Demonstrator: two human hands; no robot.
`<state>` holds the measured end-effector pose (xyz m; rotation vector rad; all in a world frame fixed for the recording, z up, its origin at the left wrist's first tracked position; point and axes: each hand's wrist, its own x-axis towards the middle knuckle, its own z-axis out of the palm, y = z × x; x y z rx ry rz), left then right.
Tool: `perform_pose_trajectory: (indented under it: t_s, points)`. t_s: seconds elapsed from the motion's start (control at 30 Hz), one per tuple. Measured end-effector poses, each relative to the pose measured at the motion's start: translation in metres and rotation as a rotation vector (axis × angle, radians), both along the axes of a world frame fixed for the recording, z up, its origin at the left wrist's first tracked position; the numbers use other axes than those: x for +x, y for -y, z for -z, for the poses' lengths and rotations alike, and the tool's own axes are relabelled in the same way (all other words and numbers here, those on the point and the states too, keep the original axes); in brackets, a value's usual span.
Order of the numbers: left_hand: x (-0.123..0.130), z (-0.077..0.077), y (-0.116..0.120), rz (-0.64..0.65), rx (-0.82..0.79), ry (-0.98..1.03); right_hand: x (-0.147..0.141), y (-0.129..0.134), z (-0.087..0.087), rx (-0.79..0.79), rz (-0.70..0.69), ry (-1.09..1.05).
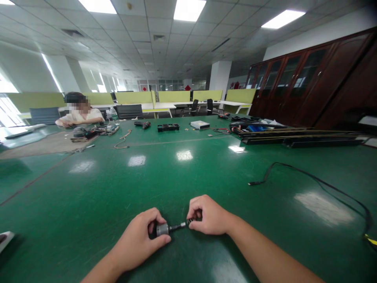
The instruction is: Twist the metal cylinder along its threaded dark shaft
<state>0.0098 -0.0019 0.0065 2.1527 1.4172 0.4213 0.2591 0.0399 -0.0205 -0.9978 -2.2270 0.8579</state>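
Gripping a silver-grey cylindrical metal part with a dark shaft (163,229), the left hand (140,237) has its fingers clamped around the cylinder, low over the glossy green tabletop (153,173), with the shaft's pale tip pointing toward the right hand (209,217). Right fingers are pinched on a small dark coiled piece (191,221), held just beside that tip; whether the two touch cannot be told. Farther right lies a thin black cable with a dark plug (313,177), well apart from both hands; a person in a light top (84,116) sits at far left.
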Motion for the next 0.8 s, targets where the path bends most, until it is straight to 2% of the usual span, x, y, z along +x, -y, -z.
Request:
perform_pose_trajectory:
  t_s: [0.17, 0.43, 0.8]
  points:
    - [0.0, 0.001, 0.0, -0.008, 0.005, -0.006, -0.012, 0.007, 0.001, 0.01, -0.025, 0.001]
    - [-0.001, 0.003, 0.0, 0.004, -0.002, 0.026, -0.03, 0.018, 0.004, -0.092, -0.026, -0.146]
    - [-0.002, 0.002, -0.001, 0.024, -0.011, 0.065, -0.03, 0.019, 0.001, 0.018, -0.035, -0.051]
